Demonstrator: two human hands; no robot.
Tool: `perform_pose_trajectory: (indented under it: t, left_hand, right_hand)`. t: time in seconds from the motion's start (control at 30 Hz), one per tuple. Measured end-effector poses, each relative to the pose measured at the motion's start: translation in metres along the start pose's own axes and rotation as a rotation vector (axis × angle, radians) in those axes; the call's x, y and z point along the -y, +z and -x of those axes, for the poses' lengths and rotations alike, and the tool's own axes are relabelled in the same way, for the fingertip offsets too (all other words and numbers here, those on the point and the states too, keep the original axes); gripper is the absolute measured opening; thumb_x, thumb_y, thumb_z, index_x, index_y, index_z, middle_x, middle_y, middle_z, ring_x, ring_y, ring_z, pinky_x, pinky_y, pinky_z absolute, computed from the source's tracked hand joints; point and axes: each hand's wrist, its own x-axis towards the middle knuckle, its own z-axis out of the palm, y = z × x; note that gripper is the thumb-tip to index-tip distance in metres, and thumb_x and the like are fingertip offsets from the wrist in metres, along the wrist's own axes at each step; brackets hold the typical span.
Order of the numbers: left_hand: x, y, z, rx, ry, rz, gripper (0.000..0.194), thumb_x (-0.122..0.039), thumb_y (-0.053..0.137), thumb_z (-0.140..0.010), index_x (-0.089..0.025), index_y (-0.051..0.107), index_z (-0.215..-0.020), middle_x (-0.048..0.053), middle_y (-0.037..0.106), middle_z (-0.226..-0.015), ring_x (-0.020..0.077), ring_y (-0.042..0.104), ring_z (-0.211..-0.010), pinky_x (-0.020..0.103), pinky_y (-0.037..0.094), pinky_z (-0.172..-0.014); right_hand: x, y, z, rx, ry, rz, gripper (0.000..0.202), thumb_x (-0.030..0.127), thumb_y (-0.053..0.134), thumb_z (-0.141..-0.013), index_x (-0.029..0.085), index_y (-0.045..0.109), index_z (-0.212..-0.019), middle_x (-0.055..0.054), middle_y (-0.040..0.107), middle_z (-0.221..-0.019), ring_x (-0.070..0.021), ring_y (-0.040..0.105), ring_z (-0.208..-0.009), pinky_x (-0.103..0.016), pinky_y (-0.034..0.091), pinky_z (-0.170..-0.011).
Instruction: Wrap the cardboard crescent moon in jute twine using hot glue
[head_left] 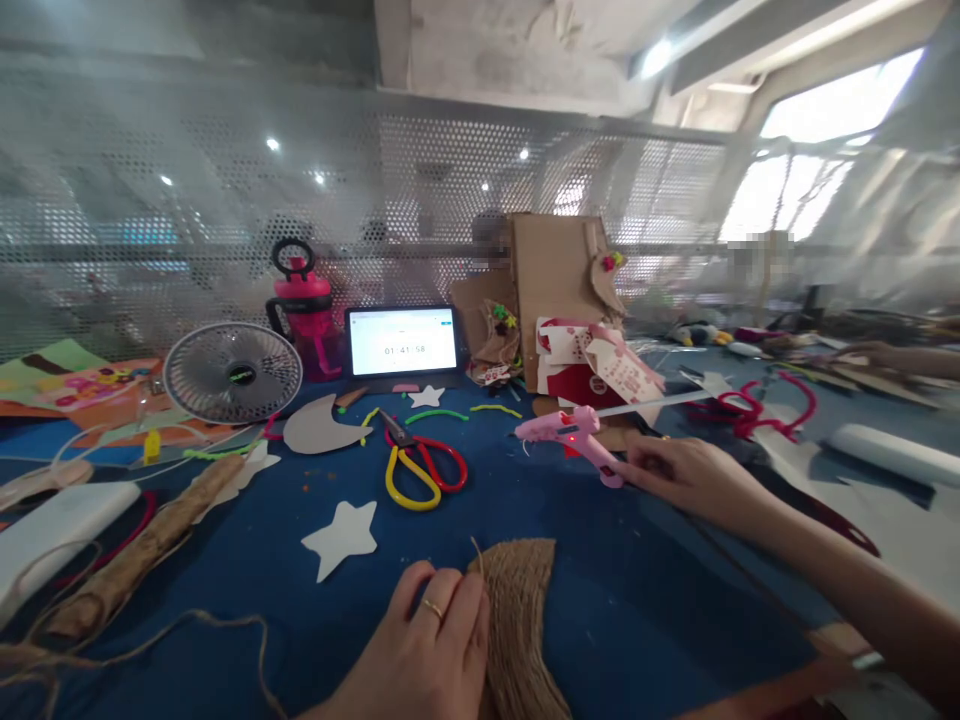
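My left hand (435,640), a ring on one finger, is closed on the edge of a twine-wrapped curved piece (523,610) at the front of the table. A loose twine end sticks up by its fingertips. Farther right, my right hand (686,480) has its fingers closed on the lower handle of a pink glue gun (571,430). A red light glows on the gun, and a clear glue stick (652,404) juts from its back. Scissors (420,465) with one yellow and one red handle lie beyond my left hand, near a white paper star (341,538).
A small fan (232,373), a pink bottle (304,310) and a tablet (403,342) stand at the back. Cardboard (559,280) leans behind the glue gun. A wooden stick (142,550) and loose twine (187,622) lie left; pink pipe cleaners (765,405) and paper scraps lie right.
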Motion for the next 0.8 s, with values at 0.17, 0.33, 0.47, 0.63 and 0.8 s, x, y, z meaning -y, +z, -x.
perform_pose_trajectory:
  t: [0.17,0.33,0.47,0.63,0.8]
  left_hand:
    - [0.002,-0.014,-0.004,0.124,0.038,0.071,0.031,-0.023,0.054,-0.080,-0.008,0.063,-0.105,0.013,0.065,-0.104,0.0254,0.053,-0.092,0.040,0.036,-0.086]
    - [0.003,-0.024,-0.005,0.307,0.017,0.237,0.092,-0.077,0.047,-0.070,0.003,0.058,-0.116,0.021,0.059,-0.110,0.0316,0.049,-0.099,0.046,0.033,-0.094]
    - [0.002,-0.023,-0.003,0.292,0.020,0.243,0.091,-0.077,0.042,-0.073,0.002,0.059,-0.115,0.022,0.058,-0.114,0.0317,0.048,-0.100,0.046,0.031,-0.095]
    - [0.002,-0.022,-0.004,0.271,0.043,0.210,0.083,-0.072,0.037,-0.080,0.001,0.061,-0.112,0.022,0.058,-0.115,0.0320,0.048,-0.102,0.045,0.031,-0.094]
    - [0.001,-0.023,-0.005,0.251,0.021,0.238,0.077,-0.066,0.036,-0.084,0.002,0.062,-0.110,0.023,0.059,-0.115,0.0327,0.049,-0.103,0.046,0.032,-0.094]
  right_hand:
    - [0.050,-0.011,0.010,0.158,-0.276,-0.190,0.029,0.045,0.047,-0.090,0.022,0.059,-0.076,0.002,0.056,-0.059,-0.0119,0.048,-0.050,-0.027,0.037,-0.049]
    - [0.113,0.003,-0.020,0.214,-0.671,-0.332,0.018,0.022,0.049,-0.091,0.020,0.063,-0.102,-0.003,0.065,-0.096,-0.0122,0.059,-0.083,-0.026,0.044,-0.074]
    - [0.130,0.023,-0.042,0.297,-0.802,-0.245,0.020,0.018,0.051,-0.089,0.021,0.064,-0.104,-0.005,0.060,-0.100,-0.0153,0.058,-0.091,-0.025,0.044,-0.071]
    - [0.127,0.030,-0.046,0.354,-0.855,-0.252,0.014,0.018,0.052,-0.089,0.020,0.065,-0.093,-0.002,0.058,-0.096,-0.0133,0.058,-0.085,-0.025,0.044,-0.073]
    - [0.124,0.030,-0.043,0.396,-0.810,-0.240,0.012,0.017,0.051,-0.089,0.019,0.062,-0.088,-0.001,0.058,-0.095,-0.0132,0.058,-0.083,-0.025,0.043,-0.071]
